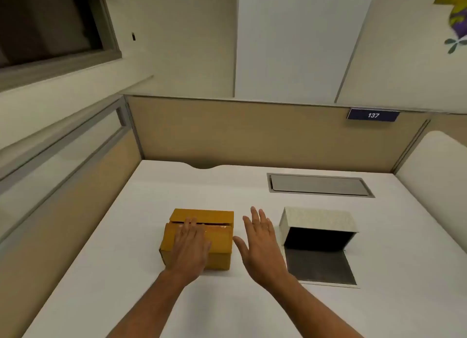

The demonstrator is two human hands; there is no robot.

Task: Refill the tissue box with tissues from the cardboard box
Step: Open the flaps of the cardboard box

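My left hand (192,249) lies flat, palm down, on top of the cardboard box (217,246), fingers spread over its front flap and gripping nothing; the flaps are nearly closed, a thin gap between them. My right hand (260,244) hovers open just right of that box, fingers splayed, empty. The tissue box (316,219) stands on the white bench (126,274) farther right, its front flap folded down flat toward me, its dark inside showing
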